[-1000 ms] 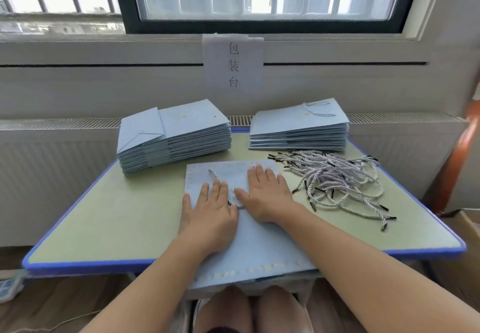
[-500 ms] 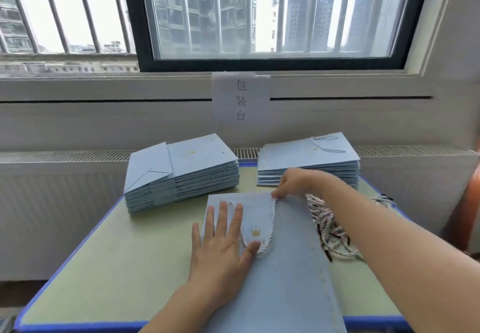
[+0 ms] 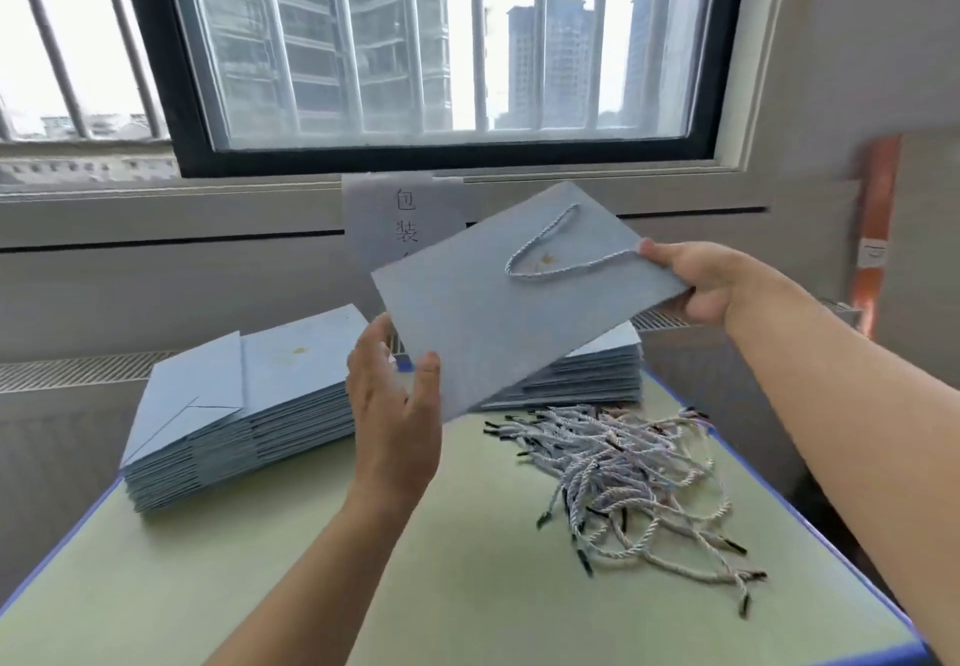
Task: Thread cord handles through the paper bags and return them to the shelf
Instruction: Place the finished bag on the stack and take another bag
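Observation:
A flat light-blue paper bag (image 3: 498,322) with a white cord handle (image 3: 550,254) threaded through it is lifted above the table, tilted. My right hand (image 3: 696,286) pinches its upper right edge, thumb on top. My left hand (image 3: 395,405) holds the lower left corner, thumb on the face and fingers behind. A stack of blue bags without handles (image 3: 234,405) lies at the left. A second stack (image 3: 587,379), mostly hidden behind the lifted bag, lies at the back right. A loose pile of white cords with black tips (image 3: 634,468) lies on the right.
The green table with a blue rim (image 3: 363,587) stands against a white radiator cover (image 3: 67,374) under a barred window. A paper sign with characters (image 3: 405,218) hangs on the wall. An orange pipe (image 3: 872,228) runs down at the far right.
The bag lay flat on the table under both hands; now it is lifted off and carried up toward the back right stack. The view has tilted upward.

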Tool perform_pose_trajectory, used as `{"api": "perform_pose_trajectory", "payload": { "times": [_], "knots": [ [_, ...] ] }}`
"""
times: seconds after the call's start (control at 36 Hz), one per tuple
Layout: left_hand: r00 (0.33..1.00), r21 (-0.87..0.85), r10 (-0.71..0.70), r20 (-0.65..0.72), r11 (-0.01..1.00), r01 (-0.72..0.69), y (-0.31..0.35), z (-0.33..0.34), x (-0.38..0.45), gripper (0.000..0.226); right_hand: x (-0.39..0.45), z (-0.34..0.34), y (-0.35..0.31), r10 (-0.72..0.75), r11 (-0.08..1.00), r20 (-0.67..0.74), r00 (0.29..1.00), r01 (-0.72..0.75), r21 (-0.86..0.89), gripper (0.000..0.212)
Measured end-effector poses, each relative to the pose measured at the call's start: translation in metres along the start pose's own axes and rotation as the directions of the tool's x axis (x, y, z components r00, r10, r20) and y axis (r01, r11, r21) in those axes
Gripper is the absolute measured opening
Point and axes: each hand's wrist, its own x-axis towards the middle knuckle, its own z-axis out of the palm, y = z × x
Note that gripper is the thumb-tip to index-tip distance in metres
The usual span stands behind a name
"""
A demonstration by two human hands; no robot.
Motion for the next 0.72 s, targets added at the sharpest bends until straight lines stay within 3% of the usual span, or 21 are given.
{"api": "perform_pose_trajectory", "payload": {
  "times": [0.06, 0.08, 0.17, 0.25, 0.31, 0.36, 0.47, 0.56, 0.64, 0.69, 0.72],
  "knots": [
    [0.985, -0.212, -0.155, -0.073, 0.968, 0.136, 0.003, 0.012, 0.0, 0.015, 0.005, 0.004, -0.005, -0.016, 0.992, -0.045, 0.999, 0.022, 0.122, 0.019],
    [0.971, -0.279, -0.226, -0.072, 0.94, 0.198, 0.003, 0.017, 0.0, 0.012, 0.008, 0.008, -0.006, -0.023, 0.982, -0.058, 0.998, 0.034, 0.187, 0.02],
    [0.908, -0.429, -0.399, 0.129, 0.803, 0.414, 0.001, 0.032, 0.005, 0.005, 0.022, 0.022, -0.006, -0.024, 0.933, -0.073, 0.997, 0.049, 0.356, 0.021],
    [0.833, -0.531, -0.413, 0.367, 0.642, 0.553, 0.003, 0.05, 0.022, 0.044, 0.041, 0.037, 0.0, 0.031, 0.877, -0.056, 0.998, 0.0, 0.481, 0.019],
    [0.821, -0.589, -0.38, 0.426, 0.572, 0.571, 0.004, 0.061, 0.039, 0.083, 0.054, 0.045, 0.006, 0.065, 0.852, -0.05, 0.997, -0.029, 0.523, 0.02],
    [0.83, -0.638, -0.369, 0.418, 0.531, 0.557, 0.006, 0.069, 0.057, 0.106, 0.065, 0.05, 0.013, 0.084, 0.847, -0.054, 0.995, -0.043, 0.53, 0.023],
    [0.814, -0.744, -0.515, 0.268, 0.426, 0.514, -0.003, 0.082, 0.093, 0.092, 0.09, 0.044, 0.028, 0.125, 0.874, -0.1, 0.987, -0.061, 0.482, 0.023],
    [0.818, -0.668, -0.556, 0.151, 0.552, 0.499, -0.023, 0.091, 0.112, 0.083, 0.107, 0.03, 0.038, 0.118, 0.951, -0.223, 0.968, -0.046, 0.306, 0.015],
    [0.844, -0.429, -0.518, 0.139, 0.736, 0.523, -0.049, 0.102, 0.121, 0.063, 0.117, 0.019, 0.048, 0.036, 0.999, -0.367, 0.929, -0.024, 0.038, 0.015],
    [0.869, -0.22, -0.479, 0.121, 0.841, 0.494, -0.063, 0.107, 0.123, 0.052, 0.122, 0.016, 0.055, -0.126, 0.96, -0.436, 0.891, -0.001, -0.28, 0.008],
    [0.884, -0.109, -0.454, 0.115, 0.878, 0.465, -0.068, 0.108, 0.122, 0.05, 0.126, 0.014, 0.059, -0.225, 0.884, -0.452, 0.863, -0.014, -0.467, 0.016]
  ]
}}
